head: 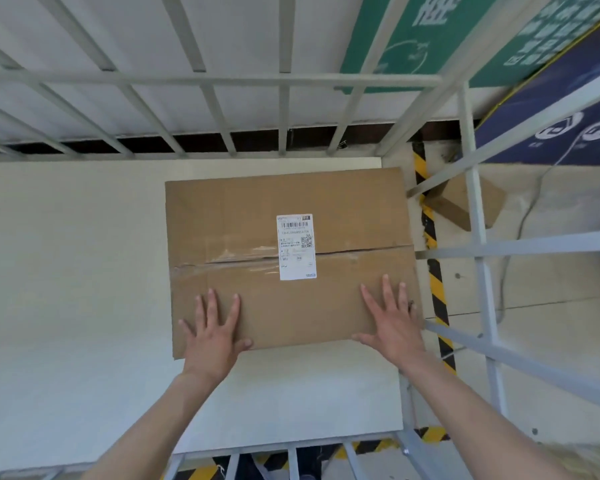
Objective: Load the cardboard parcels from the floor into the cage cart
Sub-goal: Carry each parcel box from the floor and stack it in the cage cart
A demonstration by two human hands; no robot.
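Both of my hands lie flat and open on top of a cardboard parcel [291, 261], palms down and fingers spread, gripping nothing. My left hand [213, 332] presses on the parcel's near left corner, its heel just over the near edge. My right hand [392, 322] rests on the near right corner, its fingers reaching toward the far side.

That parcel sits inside the cage cart [475, 216], on the cart's pale floor panel [66, 271]. It lies toward the panel's far right corner, close to the cart's right side bars, and I cannot tell whether it touches them. Bare panel shows to its left and along its near edge. A taped seam runs across the parcel from left to right, and a white shipping label [296, 247] with a barcode and a square code is stuck across that seam, right of the middle.

Outside the cart, past the right side bars, a second cardboard parcel [465, 206] lies on the concrete floor [551, 202], beside a yellow-and-black striped line [435, 271] that runs along the cart's right side.
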